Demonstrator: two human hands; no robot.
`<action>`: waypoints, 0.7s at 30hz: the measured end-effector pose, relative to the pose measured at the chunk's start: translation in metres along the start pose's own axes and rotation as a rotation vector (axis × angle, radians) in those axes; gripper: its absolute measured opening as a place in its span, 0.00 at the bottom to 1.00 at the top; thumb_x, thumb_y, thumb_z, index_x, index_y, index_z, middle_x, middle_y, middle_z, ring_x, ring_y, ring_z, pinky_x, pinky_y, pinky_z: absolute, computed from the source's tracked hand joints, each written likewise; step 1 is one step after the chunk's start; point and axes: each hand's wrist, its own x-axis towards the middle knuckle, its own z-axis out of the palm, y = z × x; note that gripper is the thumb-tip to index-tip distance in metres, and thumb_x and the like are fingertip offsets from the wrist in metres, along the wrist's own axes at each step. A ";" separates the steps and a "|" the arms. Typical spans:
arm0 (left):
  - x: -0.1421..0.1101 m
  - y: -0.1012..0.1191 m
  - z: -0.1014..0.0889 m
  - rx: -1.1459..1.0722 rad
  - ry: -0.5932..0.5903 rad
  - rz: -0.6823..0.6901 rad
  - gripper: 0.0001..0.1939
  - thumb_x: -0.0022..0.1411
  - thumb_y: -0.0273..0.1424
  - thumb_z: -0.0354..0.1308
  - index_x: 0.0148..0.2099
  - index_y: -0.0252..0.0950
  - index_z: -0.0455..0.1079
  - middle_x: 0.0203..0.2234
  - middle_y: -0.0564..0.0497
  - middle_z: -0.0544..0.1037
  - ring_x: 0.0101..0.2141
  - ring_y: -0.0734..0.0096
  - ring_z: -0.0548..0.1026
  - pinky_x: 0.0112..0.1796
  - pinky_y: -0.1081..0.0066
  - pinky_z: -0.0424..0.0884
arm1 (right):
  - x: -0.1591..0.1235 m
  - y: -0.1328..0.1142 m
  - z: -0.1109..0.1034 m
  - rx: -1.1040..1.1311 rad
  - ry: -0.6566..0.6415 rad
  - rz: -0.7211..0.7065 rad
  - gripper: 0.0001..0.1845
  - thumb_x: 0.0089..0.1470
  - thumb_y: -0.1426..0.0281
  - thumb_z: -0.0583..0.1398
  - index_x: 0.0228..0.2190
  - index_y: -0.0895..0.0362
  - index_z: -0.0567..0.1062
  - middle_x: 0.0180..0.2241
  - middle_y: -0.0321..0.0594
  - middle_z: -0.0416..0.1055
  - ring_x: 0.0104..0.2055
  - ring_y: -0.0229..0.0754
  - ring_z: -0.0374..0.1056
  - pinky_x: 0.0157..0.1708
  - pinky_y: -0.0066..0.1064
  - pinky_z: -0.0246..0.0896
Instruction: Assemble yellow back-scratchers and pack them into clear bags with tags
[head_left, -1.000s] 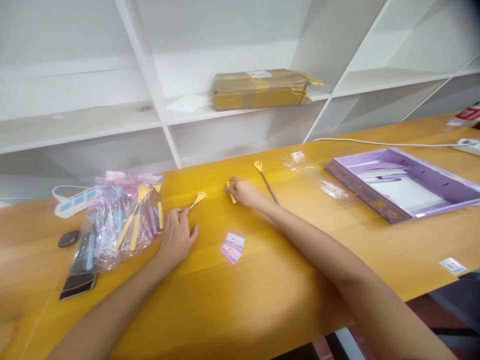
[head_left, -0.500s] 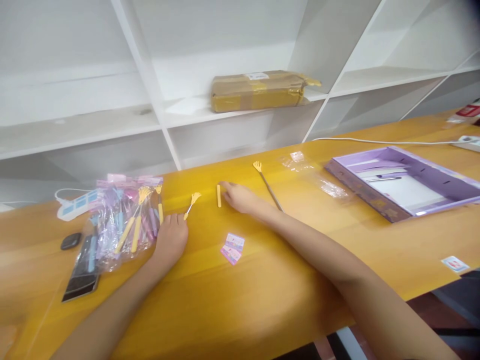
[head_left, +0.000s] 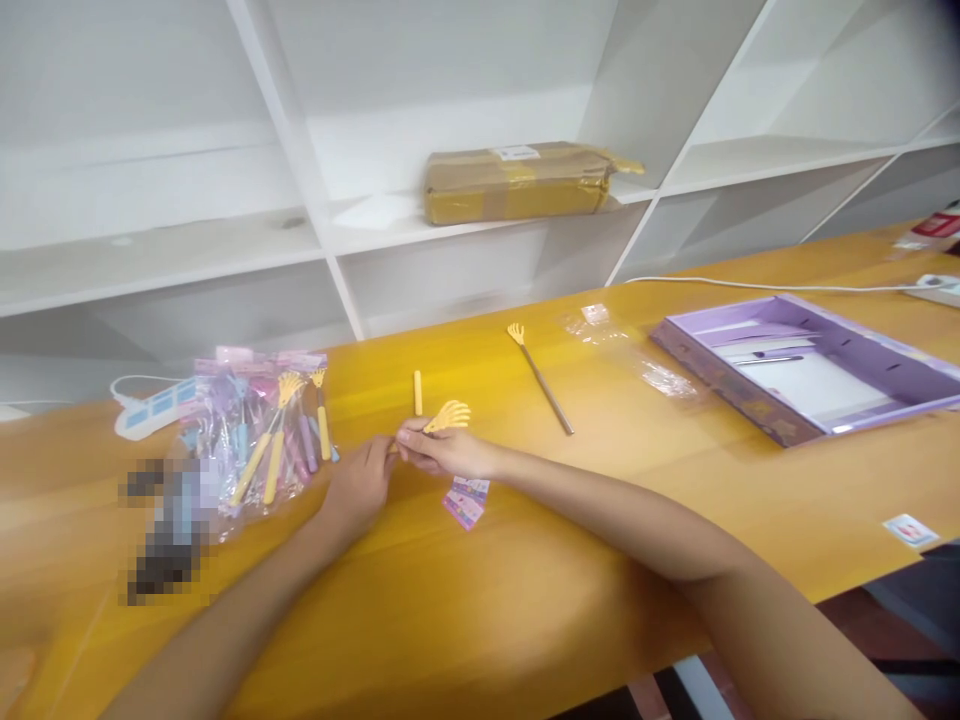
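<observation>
My left hand [head_left: 358, 486] and my right hand [head_left: 442, 452] meet near the middle of the yellow table [head_left: 525, 580]. Both pinch a small yellow back scratcher [head_left: 448, 416], whose claw head sticks up just above my right fingers. A loose yellow handle piece [head_left: 418, 392] lies on the table just beyond the hands. A second scratcher with a yellow claw and a thin metal rod [head_left: 541, 378] lies farther right. A small pink label card [head_left: 466, 499] sits under my right wrist.
A clear bag of several pastel scratchers [head_left: 255, 435] lies left of my hands, beside a power strip [head_left: 150, 408] and a blurred dark object [head_left: 161, 530]. A purple tray [head_left: 810, 365] and empty clear wrappers [head_left: 637, 355] are at right. White shelves behind hold a taped parcel [head_left: 525, 180].
My right hand left the yellow handle piece and came back toward me to join my left hand. The small yellow scratcher has been lifted off the table between both hands.
</observation>
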 end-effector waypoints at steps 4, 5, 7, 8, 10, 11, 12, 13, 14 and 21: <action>0.000 0.001 -0.006 0.006 -0.024 0.079 0.12 0.69 0.31 0.54 0.31 0.40 0.61 0.25 0.51 0.72 0.28 0.64 0.70 0.31 0.67 0.60 | -0.008 -0.001 0.012 -0.216 -0.157 -0.030 0.29 0.64 0.48 0.61 0.26 0.54 0.56 0.22 0.26 0.50 0.23 0.30 0.46 0.24 0.25 0.42; -0.001 0.001 -0.006 0.002 -0.029 0.109 0.13 0.67 0.30 0.56 0.29 0.41 0.60 0.23 0.52 0.70 0.27 0.65 0.68 0.30 0.67 0.58 | -0.011 0.000 0.016 -0.320 -0.186 -0.087 0.29 0.63 0.50 0.62 0.25 0.54 0.55 0.22 0.27 0.49 0.24 0.30 0.45 0.25 0.25 0.42; -0.003 0.001 -0.008 -0.005 -0.029 0.171 0.14 0.64 0.28 0.57 0.27 0.40 0.60 0.21 0.53 0.68 0.25 0.66 0.66 0.30 0.67 0.56 | -0.014 0.006 0.023 -0.528 -0.222 -0.211 0.28 0.62 0.55 0.63 0.24 0.55 0.55 0.23 0.27 0.49 0.26 0.31 0.44 0.28 0.26 0.42; -0.004 0.001 -0.008 -0.004 -0.024 0.203 0.14 0.64 0.27 0.56 0.26 0.40 0.60 0.20 0.53 0.67 0.25 0.67 0.65 0.30 0.66 0.56 | -0.015 0.010 0.026 -0.610 -0.234 -0.251 0.26 0.63 0.56 0.62 0.24 0.56 0.56 0.23 0.28 0.49 0.26 0.31 0.44 0.28 0.26 0.42; -0.004 0.002 -0.008 0.020 -0.013 0.261 0.17 0.67 0.26 0.54 0.25 0.40 0.60 0.19 0.53 0.67 0.26 0.66 0.65 0.31 0.65 0.56 | -0.016 0.018 0.030 -0.723 -0.245 -0.289 0.23 0.65 0.60 0.60 0.24 0.56 0.57 0.23 0.28 0.51 0.26 0.32 0.45 0.29 0.27 0.43; -0.004 0.002 -0.008 0.040 -0.003 0.285 0.18 0.69 0.27 0.52 0.24 0.40 0.59 0.19 0.52 0.67 0.25 0.66 0.64 0.31 0.65 0.56 | -0.017 0.021 0.032 -0.763 -0.237 -0.304 0.22 0.66 0.62 0.58 0.24 0.56 0.57 0.22 0.29 0.52 0.26 0.33 0.46 0.29 0.28 0.42; -0.003 0.002 -0.007 0.058 0.009 0.308 0.20 0.71 0.27 0.51 0.24 0.40 0.59 0.19 0.52 0.67 0.25 0.66 0.64 0.31 0.64 0.55 | -0.017 0.024 0.032 -0.799 -0.223 -0.323 0.21 0.66 0.63 0.57 0.24 0.56 0.57 0.22 0.30 0.52 0.26 0.33 0.46 0.29 0.28 0.42; -0.003 0.002 -0.007 0.074 0.022 0.329 0.21 0.72 0.28 0.50 0.23 0.40 0.58 0.18 0.52 0.67 0.24 0.66 0.63 0.30 0.64 0.55 | -0.017 0.026 0.033 -0.832 -0.208 -0.344 0.21 0.66 0.64 0.57 0.23 0.56 0.57 0.22 0.30 0.52 0.26 0.33 0.46 0.29 0.28 0.42; -0.002 0.002 -0.006 0.088 0.039 0.350 0.22 0.73 0.28 0.50 0.23 0.40 0.58 0.18 0.52 0.67 0.24 0.67 0.63 0.30 0.64 0.55 | -0.017 0.027 0.033 -0.865 -0.197 -0.363 0.21 0.66 0.66 0.56 0.23 0.56 0.57 0.23 0.31 0.53 0.26 0.33 0.46 0.29 0.28 0.42; 0.008 -0.017 -0.013 0.079 0.108 0.451 0.23 0.73 0.26 0.49 0.22 0.40 0.56 0.16 0.54 0.63 0.21 0.69 0.58 0.28 0.63 0.50 | -0.032 0.009 0.040 -1.061 -0.354 -0.260 0.11 0.59 0.75 0.59 0.25 0.56 0.66 0.20 0.30 0.60 0.22 0.33 0.47 0.24 0.30 0.37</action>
